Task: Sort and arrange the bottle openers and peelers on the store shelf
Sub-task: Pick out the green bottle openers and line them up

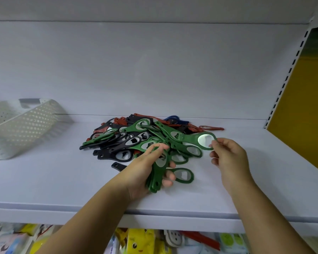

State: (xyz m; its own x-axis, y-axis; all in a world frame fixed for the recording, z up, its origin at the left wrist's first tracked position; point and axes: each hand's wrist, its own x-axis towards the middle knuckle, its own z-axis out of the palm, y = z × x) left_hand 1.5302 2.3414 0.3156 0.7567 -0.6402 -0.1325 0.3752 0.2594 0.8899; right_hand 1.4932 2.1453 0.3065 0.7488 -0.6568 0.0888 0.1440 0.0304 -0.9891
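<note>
A heap of bottle openers (136,136) in green, black, red and blue lies on the white shelf (62,180). My left hand (147,169) grips a small stack of green openers (159,171) by their handles, just in front of the heap. My right hand (229,158) pinches the round metal head of another green opener (196,139) at the heap's right edge. One green opener (183,175) lies loose on the shelf between my hands. A red peeler-like tool (211,128) lies at the far right of the heap.
A white perforated basket (22,125) sits tilted at the shelf's left. The slotted upright (290,70) and a yellow panel (305,107) bound the right side. Packaged goods (140,242) fill the shelf below.
</note>
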